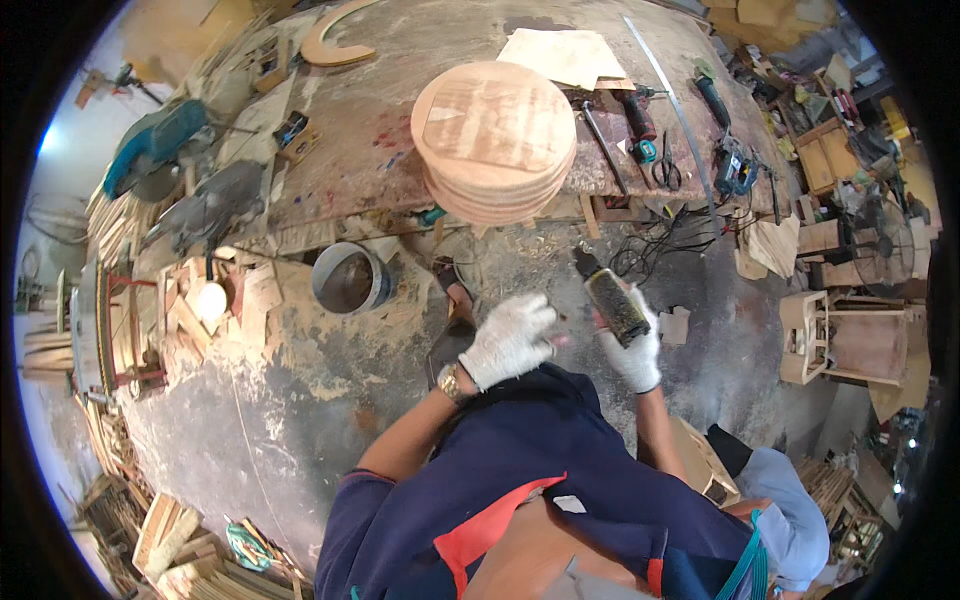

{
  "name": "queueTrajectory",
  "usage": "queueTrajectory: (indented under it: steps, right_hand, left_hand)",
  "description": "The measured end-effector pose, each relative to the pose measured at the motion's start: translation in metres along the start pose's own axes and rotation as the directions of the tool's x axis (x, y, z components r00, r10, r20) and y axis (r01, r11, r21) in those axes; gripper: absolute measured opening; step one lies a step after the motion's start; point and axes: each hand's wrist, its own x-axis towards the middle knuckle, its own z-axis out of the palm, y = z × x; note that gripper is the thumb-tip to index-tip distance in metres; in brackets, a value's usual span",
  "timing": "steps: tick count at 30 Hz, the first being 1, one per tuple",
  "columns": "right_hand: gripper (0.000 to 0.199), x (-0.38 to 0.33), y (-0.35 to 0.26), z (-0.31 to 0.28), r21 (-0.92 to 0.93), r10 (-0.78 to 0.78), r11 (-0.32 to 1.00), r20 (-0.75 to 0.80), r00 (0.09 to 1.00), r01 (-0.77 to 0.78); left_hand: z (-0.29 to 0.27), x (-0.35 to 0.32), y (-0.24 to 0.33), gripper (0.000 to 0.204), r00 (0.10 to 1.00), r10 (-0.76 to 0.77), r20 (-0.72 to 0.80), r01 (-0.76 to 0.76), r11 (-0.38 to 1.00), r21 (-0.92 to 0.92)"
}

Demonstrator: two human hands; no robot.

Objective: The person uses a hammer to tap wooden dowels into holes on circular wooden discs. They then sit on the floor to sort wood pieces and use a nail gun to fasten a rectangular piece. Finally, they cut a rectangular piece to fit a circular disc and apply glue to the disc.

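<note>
My right hand point(637, 355), in a white knit glove, grips a dark oblong tool point(616, 306) with yellowish edges and a narrower black end pointing toward the bench. Its exact kind does not show. My left hand point(507, 343), gloved in white too, is held over my lap with its fingers loosely bent and apart; nothing shows in it, and its fingertips are a little blurred. Beyond both hands, a stack of round wooden discs point(497, 130) stands at the near edge of the workbench point(350, 130).
A bucket point(350, 279) stands on the floor left of my hands. On the bench lie a drill point(640, 118), pliers point(666, 165), a metal ruler point(665, 85) and a curved wooden piece point(325, 40). Cables point(660, 250) trail beneath. Pale-blue clothing point(790, 510) shows lower right.
</note>
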Motion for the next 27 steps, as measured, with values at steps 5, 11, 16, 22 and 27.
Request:
queueTrajectory:
  steps: [5, 11, 16, 22, 27]
  right_hand:
    - [0.053, 0.072, -0.005, -0.042, -0.401, -0.044, 0.916, -0.162, 0.986, -0.025]
    - [0.035, 0.136, -0.049, -0.024, -0.064, 0.168, 0.971, -0.491, 0.855, -0.228]
    - [0.031, 0.185, -0.057, -0.02, -0.099, 0.261, 0.941, -0.393, 0.882, -0.323]
    - [0.035, 0.275, -0.019, -0.021, 0.134, 0.256, 0.961, -0.096, 0.962, -0.242]
    - [0.036, 0.365, 0.004, -0.009, -0.205, 0.248, 0.959, 0.284, 0.926, -0.194]
  left_hand:
    - [-0.059, 0.095, -0.095, 0.05, 0.967, -0.003, -0.255, 0.043, 0.988, 0.149]
    - [-0.078, 0.187, -0.197, 0.1, 0.997, 0.013, -0.078, 0.026, 0.882, 0.471]
    - [-0.062, 0.197, -0.22, 0.111, 0.994, -0.042, -0.104, 0.081, 0.912, 0.402]
    - [-0.075, 0.203, -0.216, 0.106, 0.995, -0.065, -0.077, 0.092, 0.907, 0.411]
    - [-0.077, 0.212, -0.221, 0.072, 0.964, -0.18, -0.199, 0.233, 0.927, 0.294]
